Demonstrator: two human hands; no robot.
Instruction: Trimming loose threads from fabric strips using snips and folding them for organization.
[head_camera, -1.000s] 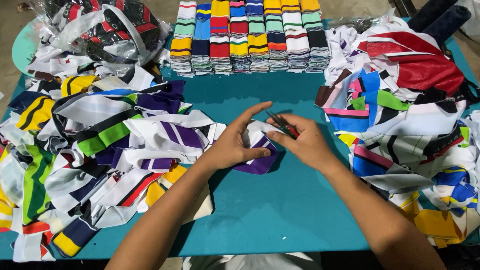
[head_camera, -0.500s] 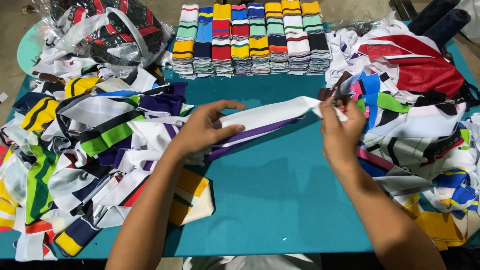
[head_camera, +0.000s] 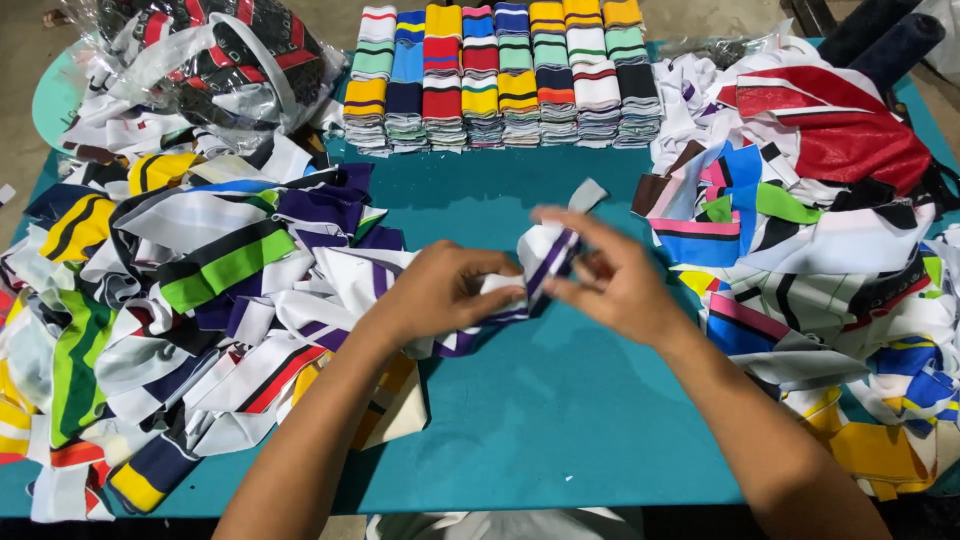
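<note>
- The fingers (head_camera: 500, 292) of the left hand (head_camera: 440, 292) pinch the near end of a white strip with purple stripes (head_camera: 545, 258), clamped on the cloth just above the tabletop (head_camera: 560, 420).
- The right hand (head_camera: 615, 285) closes its own fingers on the same strip from the other side; thumb and forefinger fold it into a bunched bundle between the two hands, which now nearly touch.
- Half a second ago the strip was drawn out long and flat, the right hand pulled well away toward the right-hand pile; both hands have since come together at the middle of the teal tabletop and the cloth has doubled up.
- A short grey-white end of the strip sticks up behind the right hand's fingers.
- To the left lies a loose heap of striped strips (head_camera: 200, 300) in white, purple, green and yellow, one end reaching under the left wrist.
- To the right a second heap (head_camera: 820, 240) spreads out, red, blue, pink and green among white.
- Along the far edge stand neat stacks of folded striped bands (head_camera: 500, 75) in rows.
- At far left sits a clear plastic bag (head_camera: 210, 55) holding dark red cloth.
</note>
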